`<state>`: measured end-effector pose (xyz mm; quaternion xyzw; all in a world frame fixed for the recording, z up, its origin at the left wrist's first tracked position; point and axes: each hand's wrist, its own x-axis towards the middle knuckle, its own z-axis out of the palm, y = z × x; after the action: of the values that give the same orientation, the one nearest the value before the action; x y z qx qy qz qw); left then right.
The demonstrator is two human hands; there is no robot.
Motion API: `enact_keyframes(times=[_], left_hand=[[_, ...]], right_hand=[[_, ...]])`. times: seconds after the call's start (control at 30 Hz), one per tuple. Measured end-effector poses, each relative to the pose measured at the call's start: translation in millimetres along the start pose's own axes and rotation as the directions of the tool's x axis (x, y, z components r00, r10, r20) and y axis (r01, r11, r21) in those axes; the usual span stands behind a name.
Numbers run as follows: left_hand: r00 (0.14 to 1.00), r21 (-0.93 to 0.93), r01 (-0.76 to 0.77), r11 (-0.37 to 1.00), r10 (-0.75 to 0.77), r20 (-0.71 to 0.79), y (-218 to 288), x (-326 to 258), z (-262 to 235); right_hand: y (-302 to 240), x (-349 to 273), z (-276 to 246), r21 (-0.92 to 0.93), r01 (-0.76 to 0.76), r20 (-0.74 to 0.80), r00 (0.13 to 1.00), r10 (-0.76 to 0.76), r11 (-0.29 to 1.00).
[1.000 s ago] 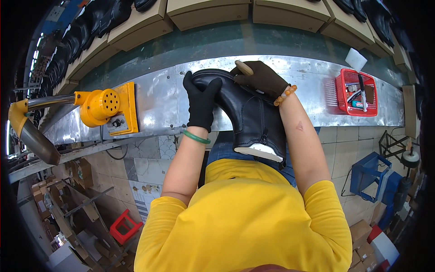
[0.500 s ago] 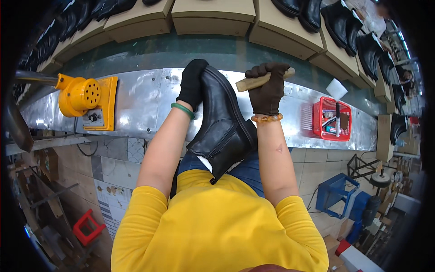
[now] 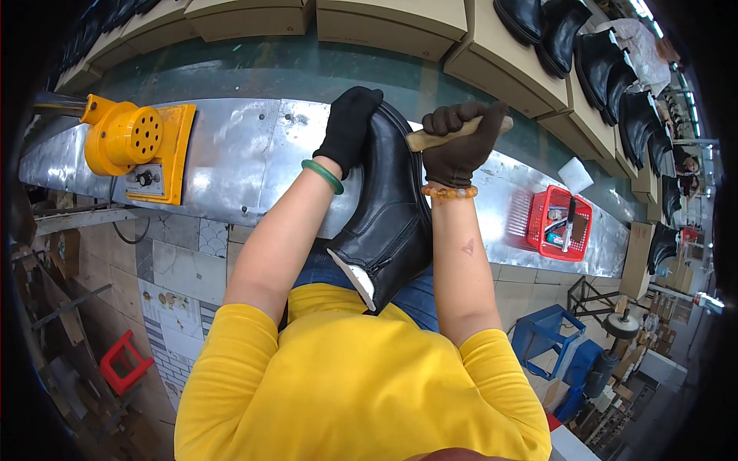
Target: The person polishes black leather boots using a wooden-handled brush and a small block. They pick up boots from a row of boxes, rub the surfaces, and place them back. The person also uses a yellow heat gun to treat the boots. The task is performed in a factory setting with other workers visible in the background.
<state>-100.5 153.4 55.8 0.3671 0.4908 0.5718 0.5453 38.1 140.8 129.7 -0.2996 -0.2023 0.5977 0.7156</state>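
Note:
A black leather ankle boot lies tilted across my lap and the near edge of the metal bench. Its toe points away from me, and the white-lined opening faces my body. My left hand, in a black glove, is closed around the toe. In a dark brown glove, my right hand grips a tan, wood-coloured bar. The bar's left end meets the edge of the boot's sole near the toe; its other end sticks out past my fist. Both sets of fingers are partly hidden.
On the metal bench, a yellow machine stands left and a red basket with small tools right, a white block beside it. Cardboard boxes carrying black boots line the far side. A red stool sits lower left.
The bar in my right hand has come left against the sole edge. My left hand and the boot's toe have shifted slightly right and away. The whole view has turned a little.

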Motion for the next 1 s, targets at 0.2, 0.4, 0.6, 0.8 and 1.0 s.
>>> enact_keyframes(times=[0.2, 0.4, 0.6, 0.8, 1.0], left_hand=[[1.000, -0.001, -0.018, 1.000, 0.018, 0.007, 1, 1, 3], [0.999, 0.059, -0.024, 0.998, 0.022, 0.034, -5, 7, 3], [0.993, 0.054, 0.101, 0.993, -0.104, 0.049, -3, 7, 3], [0.998, 0.095, -0.057, 0.994, 0.053, 0.040, -6, 8, 2], [0.997, 0.182, -0.017, 0.983, 0.002, 0.083, 3, 6, 3]], right_hand=[[9, -4, 15, -0.281, 0.091, -0.013, 0.995, -0.099, 0.955], [16, -6, 11, -0.474, 0.289, 0.111, 0.957, -0.269, 0.832], [12, -8, 7, -0.277, 0.206, 0.036, 0.978, -0.204, 0.938], [23, -8, 1, -0.547, 0.432, 0.224, 0.901, -0.372, 0.717], [-4, 10, -6, 0.078, -0.038, -0.159, 0.986, 0.050, 0.996]])
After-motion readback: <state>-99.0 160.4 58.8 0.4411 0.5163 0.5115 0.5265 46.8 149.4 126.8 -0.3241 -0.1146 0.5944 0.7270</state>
